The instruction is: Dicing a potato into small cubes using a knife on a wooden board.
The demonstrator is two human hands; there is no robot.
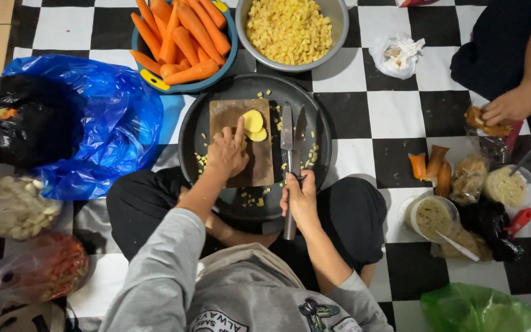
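My left hand [227, 152] rests on a small wooden cutting board [259, 165], index finger stretched out and touching pale yellow potato slices [254, 125]. The board lies on a round dark tray [192, 132] over my lap, with small yellow cubes scattered on it. Fingers of my right hand [300, 198] are closed around the handle of a long knife [287, 132], whose blade lies flat on the tray, right of the board.
Peeled carrots fill a blue bowl [228, 58] beside a metal bowl of diced potato [339, 24] at the top. Blue [109, 123] and black [26, 123] plastic bags lie left. Another person's hand [506, 107] works at right among packets and tubs [432, 215].
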